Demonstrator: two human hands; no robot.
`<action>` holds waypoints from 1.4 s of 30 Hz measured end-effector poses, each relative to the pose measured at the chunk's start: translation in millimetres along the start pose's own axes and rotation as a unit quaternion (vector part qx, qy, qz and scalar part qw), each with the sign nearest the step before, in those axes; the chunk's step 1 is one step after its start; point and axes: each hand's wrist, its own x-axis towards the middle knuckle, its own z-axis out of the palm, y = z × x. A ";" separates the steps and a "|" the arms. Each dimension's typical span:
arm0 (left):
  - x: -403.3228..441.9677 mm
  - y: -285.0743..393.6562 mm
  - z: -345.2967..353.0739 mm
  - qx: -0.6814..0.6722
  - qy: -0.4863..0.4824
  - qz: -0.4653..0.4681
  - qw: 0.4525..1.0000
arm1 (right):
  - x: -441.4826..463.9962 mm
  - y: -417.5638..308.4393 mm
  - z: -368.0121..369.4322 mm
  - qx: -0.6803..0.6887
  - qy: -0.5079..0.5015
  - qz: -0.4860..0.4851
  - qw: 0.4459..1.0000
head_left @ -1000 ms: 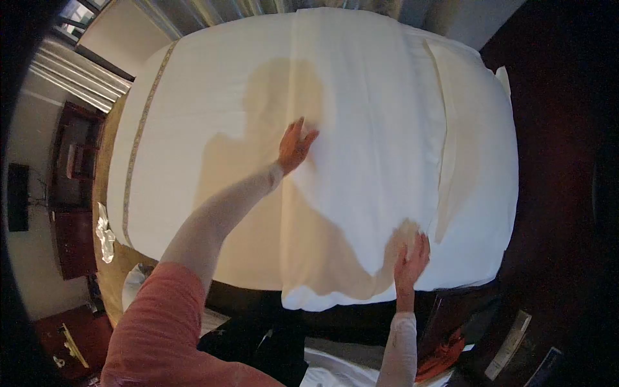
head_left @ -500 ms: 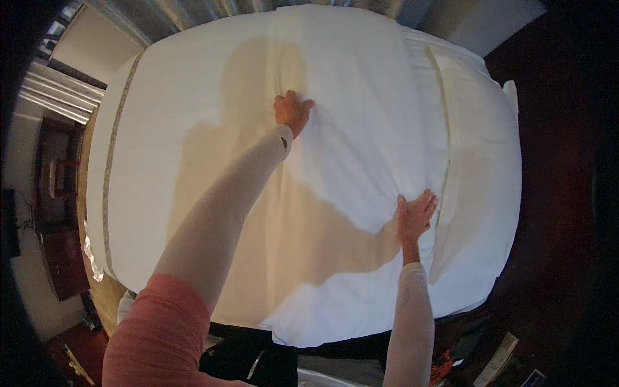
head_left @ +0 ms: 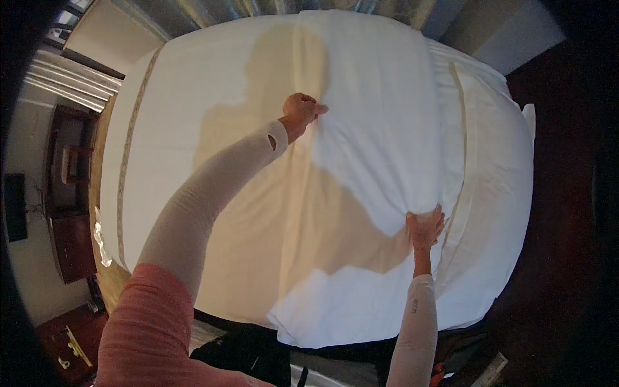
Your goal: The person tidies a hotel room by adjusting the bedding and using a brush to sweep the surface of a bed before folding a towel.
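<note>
A large white sheet [head_left: 380,129] covers the bed, with a raised fold running from the far edge towards me. My left hand [head_left: 302,111] is closed over this fold near the middle of the bed, pinching the white cloth. To the right, my right hand [head_left: 425,229] rests on the sheet close to the turned-back part, thumb and fingers apart. Creases stretch across the cloth between the two hands. Both forearms wear pale sleeves, and my shadow falls over the sheet.
Beside the right hand lies a cream folded band [head_left: 469,148] over the pillow end. A patterned trim strip [head_left: 135,135] crosses the bed's left end. Curtains [head_left: 238,8] hang along the far side. Dark wooden furniture [head_left: 72,248] stands at the left.
My left hand has gone from spread fingers on the sheet to a pinch on the fold. My right hand stays on the cloth in about the same place. The view has shifted slightly.
</note>
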 end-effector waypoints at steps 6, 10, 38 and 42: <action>-17.1 43.5 34.4 0.012 0.031 0.124 0.992 | 40.4 -21.7 14.5 0.036 -0.005 -0.045 0.998; -11.5 26.4 76.9 0.305 -0.161 0.174 0.922 | 32.6 -28.0 20.6 -0.015 -0.012 0.000 1.000; -71.1 -7.9 27.0 0.116 -0.034 0.125 0.985 | 35.5 -23.7 27.9 -0.042 -0.023 0.009 0.999; -66.0 -53.7 -37.4 0.264 0.101 0.218 0.934 | 33.2 -25.5 27.5 -0.060 -0.028 0.015 0.998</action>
